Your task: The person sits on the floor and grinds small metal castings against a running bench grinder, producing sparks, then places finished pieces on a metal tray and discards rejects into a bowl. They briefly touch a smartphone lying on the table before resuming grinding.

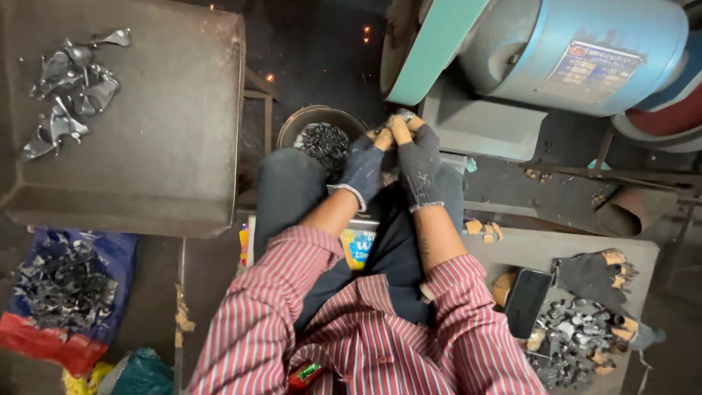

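Metal piece: a small grey metal part (404, 115) is pinched between the fingertips of both hands, close to the green sanding belt (431, 51); whether it touches the belt I cannot tell.
Left hand: the left hand (363, 170), in a dark work glove with worn orange fingertips, is closed around the near side of the part.
Right hand: the right hand (418, 162), in the same kind of glove, is closed on the part from the other side, fingers pressed against those of the left.
Machine: behind the belt sits a blue motor housing (585, 51) on a grey base.
Bucket: just beside the left knee stands a round bucket (311, 117) with dark metal pieces inside; I judge these may be parts of the same kind.
Tray, left: a grey metal tray (168, 146) carries a small group of shiny pieces (69, 88) in its far corner.
Bag: below the tray an open blue and red bag (110, 256) holds many dark pieces.
Table, right: a low grey table (526, 249) bears a black phone (528, 302), a spare glove (596, 274) and another heap of metal pieces (574, 344).
Progress: as a judgement, much work is left, because the heaps are large and the shiny group is small; which heap is finished I cannot say.
Hidden: the shape of the held part is covered by the gloves, sparks (365, 31) are few and faint, and the table is cut off by the frame edge.
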